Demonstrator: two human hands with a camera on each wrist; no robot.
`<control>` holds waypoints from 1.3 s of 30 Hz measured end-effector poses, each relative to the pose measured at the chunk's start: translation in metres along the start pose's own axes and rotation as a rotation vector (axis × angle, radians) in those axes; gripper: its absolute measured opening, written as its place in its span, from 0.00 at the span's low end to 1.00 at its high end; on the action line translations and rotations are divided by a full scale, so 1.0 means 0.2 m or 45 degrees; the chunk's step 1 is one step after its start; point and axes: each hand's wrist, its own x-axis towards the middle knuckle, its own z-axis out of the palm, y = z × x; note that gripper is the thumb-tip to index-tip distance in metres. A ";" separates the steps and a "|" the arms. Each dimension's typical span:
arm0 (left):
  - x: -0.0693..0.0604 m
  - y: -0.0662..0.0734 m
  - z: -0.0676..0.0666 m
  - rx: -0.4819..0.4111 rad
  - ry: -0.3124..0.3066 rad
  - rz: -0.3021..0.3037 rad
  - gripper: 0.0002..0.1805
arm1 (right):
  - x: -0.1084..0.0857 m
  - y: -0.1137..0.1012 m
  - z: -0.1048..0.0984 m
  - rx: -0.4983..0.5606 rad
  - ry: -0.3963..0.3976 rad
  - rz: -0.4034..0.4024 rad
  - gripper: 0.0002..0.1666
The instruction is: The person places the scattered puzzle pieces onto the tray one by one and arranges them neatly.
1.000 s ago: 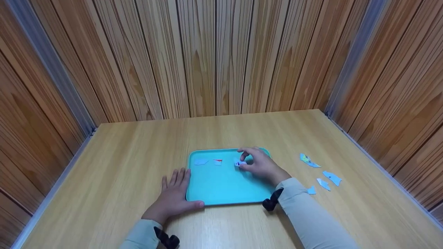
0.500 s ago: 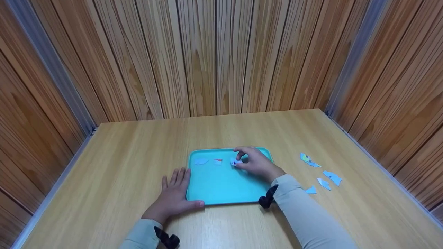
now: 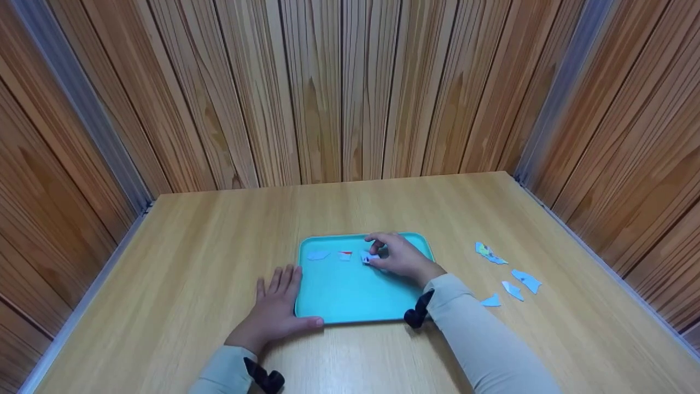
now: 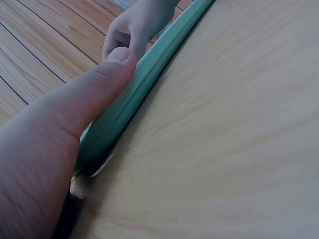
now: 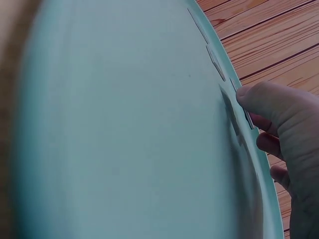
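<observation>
A turquoise tray (image 3: 350,295) lies on the wooden table. Over its back part, my right hand (image 3: 402,256) pinches a small light-blue paper piece (image 3: 366,257) with a dark mark. In the right wrist view, the thumb lies on this thin paper piece (image 5: 248,118), just above the tray surface. To the left, a pale blue paper piece (image 3: 318,255) and a piece with a red edge (image 3: 345,256) lie in a row on the tray. My left hand (image 3: 276,306) rests at the tray's front left corner, fingers straight along the side, thumb at the front rim.
Several torn paper pieces lie on the table right of the tray, among them a long one with yellow-green print (image 3: 490,253), a blue one (image 3: 526,280) and a small one by the right sleeve (image 3: 491,300). Wooden panel walls (image 3: 339,93) enclose the table.
My right hand has moved a little to the left with the pinched paper piece, nearer the red-edged one. The left hand and the tray have stayed in place.
</observation>
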 end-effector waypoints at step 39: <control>0.00 -0.01 0.00 -0.010 -0.021 -0.006 0.71 | 0.03 0.01 0.12 -0.004 0.132 0.019 0.21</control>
